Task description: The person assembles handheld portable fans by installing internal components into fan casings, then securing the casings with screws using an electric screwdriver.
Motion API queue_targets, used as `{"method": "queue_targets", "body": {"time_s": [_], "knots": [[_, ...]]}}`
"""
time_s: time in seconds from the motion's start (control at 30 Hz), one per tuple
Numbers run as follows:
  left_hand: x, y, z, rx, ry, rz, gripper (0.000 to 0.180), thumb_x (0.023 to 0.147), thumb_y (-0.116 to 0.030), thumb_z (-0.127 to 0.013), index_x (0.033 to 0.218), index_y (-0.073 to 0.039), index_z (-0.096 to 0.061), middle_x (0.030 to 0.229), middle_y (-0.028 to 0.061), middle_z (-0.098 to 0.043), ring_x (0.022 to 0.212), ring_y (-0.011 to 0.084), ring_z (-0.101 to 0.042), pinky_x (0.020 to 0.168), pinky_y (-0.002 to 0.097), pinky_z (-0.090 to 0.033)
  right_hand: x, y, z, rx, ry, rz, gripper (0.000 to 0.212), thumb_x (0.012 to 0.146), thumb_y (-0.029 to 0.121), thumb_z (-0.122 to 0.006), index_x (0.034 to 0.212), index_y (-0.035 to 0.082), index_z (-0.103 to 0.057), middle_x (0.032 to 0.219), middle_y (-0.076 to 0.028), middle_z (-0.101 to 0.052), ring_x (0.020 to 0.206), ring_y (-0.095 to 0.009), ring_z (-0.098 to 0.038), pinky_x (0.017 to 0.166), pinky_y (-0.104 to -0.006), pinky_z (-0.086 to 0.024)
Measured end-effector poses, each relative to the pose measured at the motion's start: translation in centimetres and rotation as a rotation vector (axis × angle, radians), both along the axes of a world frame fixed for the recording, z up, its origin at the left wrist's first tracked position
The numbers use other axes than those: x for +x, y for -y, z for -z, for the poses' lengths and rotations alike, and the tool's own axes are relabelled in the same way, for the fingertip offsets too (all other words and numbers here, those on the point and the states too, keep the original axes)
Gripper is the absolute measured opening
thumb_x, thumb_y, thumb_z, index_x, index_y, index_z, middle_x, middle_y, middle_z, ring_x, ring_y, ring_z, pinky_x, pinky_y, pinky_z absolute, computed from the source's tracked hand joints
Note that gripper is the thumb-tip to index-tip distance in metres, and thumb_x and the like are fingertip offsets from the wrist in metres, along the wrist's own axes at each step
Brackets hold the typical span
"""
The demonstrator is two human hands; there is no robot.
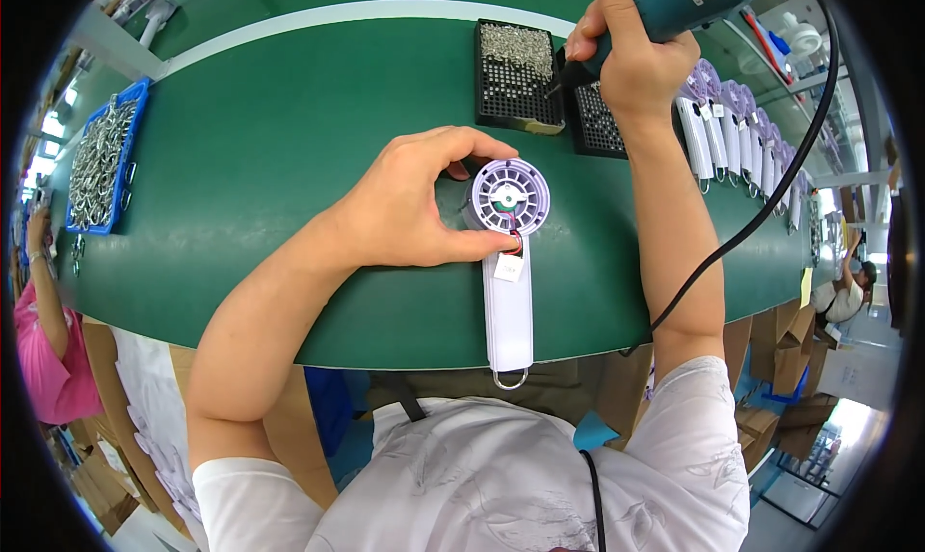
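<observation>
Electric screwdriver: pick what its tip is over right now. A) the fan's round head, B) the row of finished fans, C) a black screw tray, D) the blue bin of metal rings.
C: the right hand holds the screwdriver with its tip down at a black screw tray, away from the fan that the left hand steadies on the green table.

Fan (509, 263) in left hand (409, 210): lilac round head with spoked grille, white handle, small red wire at neck. Driver (674, 1) in right hand (631, 56): teal body, black cord. Table (289, 167) under hands: dark green, white stripe. Tray (518, 75) beside right hand: black, silver screws. Bin (101, 157) far left of left hand: blue, silver rings.
</observation>
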State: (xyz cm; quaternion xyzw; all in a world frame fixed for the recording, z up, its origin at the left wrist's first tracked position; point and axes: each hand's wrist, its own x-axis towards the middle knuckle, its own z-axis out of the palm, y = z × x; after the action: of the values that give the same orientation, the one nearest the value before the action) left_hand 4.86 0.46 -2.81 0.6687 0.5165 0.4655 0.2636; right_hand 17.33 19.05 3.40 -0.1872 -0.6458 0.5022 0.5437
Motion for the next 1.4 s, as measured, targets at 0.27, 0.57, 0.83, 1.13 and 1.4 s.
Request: {"method": "queue_targets", "body": {"time_s": [0.27,0.57,0.83,1.13,1.4], "knots": [[0.1,0.0,-0.2,-0.009,0.014,0.001,0.066,0.066,-0.025,-0.095,0.12,0.0,-0.069,0.11,0.0105,-0.074,0.097,0.0208,-0.07,0.088,0.0327,-0.054,0.6,-0.8,0.3,-0.092,-0.125,0.014,0.025,0.099,0.019,-0.069,0.084,0.002,-0.06,0.058,-0.003,-0.054,0.042,-0.015,-0.054,0.041,-0.0292,-0.045],[0.0,0.0,0.0,-0.007,-0.001,-0.008,0.066,0.066,-0.027,-0.094,0.12,0.0,-0.068,0.111,0.0124,-0.073,0.099,0.0237,-0.07,0.086,0.0346,-0.055,1.1,3.5,-3.9,-0.156,-0.24,-0.01,0.028,0.104,0.029,-0.061,0.09,0.004,-0.063,0.055,-0.002,-0.048,0.037,-0.016,-0.048,0.038,-0.0318,-0.042],[0.1,0.0,-0.3,0.029,-0.014,-0.012,0.065,0.066,-0.03,-0.094,0.117,0.0,-0.068,0.108,0.0134,-0.073,0.098,0.0265,-0.071,0.084,0.0364,-0.056,2.6,8.0,-5.4,-0.376,-0.182,-0.382,0.035,0.109,0.035,-0.048,0.094,0.006,-0.061,0.054,-0.004,-0.048,0.036,-0.019,-0.046,0.038,-0.0354,-0.044],[0.0,0.3,-0.7,-0.013,-0.026,-0.016,0.064,0.066,-0.03,-0.094,0.117,0.0,-0.068,0.107,0.0132,-0.073,0.097,0.0267,-0.071,0.083,0.037,-0.056,2.4,9.8,-5.0,-0.418,-0.077,-0.435,0.03,0.107,0.028,-0.056,0.094,0.001,-0.06,0.056,-0.007,-0.051,0.041,-0.02,-0.052,0.043,-0.0351,-0.047],[0.2,0.0,-0.7,-0.029,-0.009,-0.009,0.063,0.066,-0.031,-0.093,0.116,-0.001,-0.068,0.106,0.0138,-0.073,0.097,0.0282,-0.07,0.084,0.0373,-0.056,3.9,8.7,-3.9,-0.31,-0.081,-0.646,0.031,0.109,0.025,-0.046,0.104,-0.003,-0.06,0.061,-0.005,-0.05,0.043,-0.016,-0.049,0.045,-0.0348,-0.047]]}}
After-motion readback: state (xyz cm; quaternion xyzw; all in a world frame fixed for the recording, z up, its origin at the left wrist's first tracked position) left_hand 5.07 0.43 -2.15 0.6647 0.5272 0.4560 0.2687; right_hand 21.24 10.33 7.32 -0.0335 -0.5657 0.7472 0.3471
